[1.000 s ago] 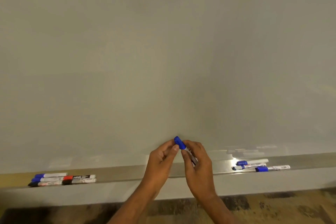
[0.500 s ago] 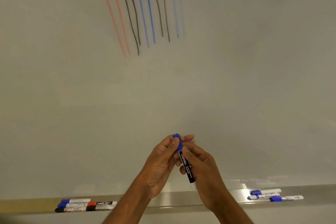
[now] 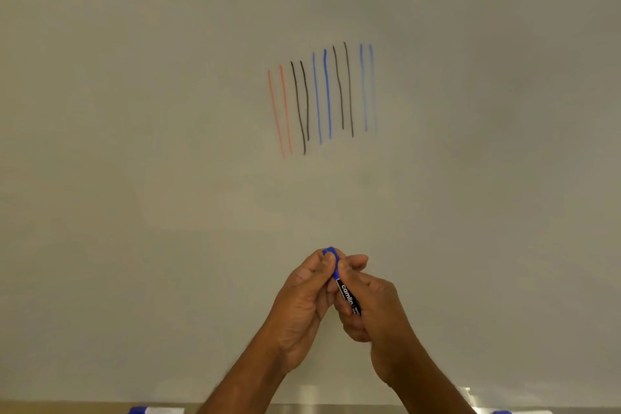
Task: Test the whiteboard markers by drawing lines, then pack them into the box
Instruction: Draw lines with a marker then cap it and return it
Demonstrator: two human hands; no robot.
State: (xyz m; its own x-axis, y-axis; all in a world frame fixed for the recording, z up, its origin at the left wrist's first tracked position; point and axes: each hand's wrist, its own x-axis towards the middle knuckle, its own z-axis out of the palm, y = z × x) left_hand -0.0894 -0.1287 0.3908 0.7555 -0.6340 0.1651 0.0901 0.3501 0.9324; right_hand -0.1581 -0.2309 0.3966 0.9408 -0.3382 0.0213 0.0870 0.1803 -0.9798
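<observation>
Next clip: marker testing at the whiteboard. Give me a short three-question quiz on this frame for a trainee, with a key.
1. True or false: all the lines on the whiteboard share one colour.
2. How many lines are drawn? A six, B ten, C fourteen.
3. Which hand grips the printed barrel of the marker?
Key: 1 false: they are red, black and blue. 2 B. 3 the right hand; the left hand pinches the blue cap.

Dim, warm light — soft glare (top centre) on the whiteboard (image 3: 134, 178).
</observation>
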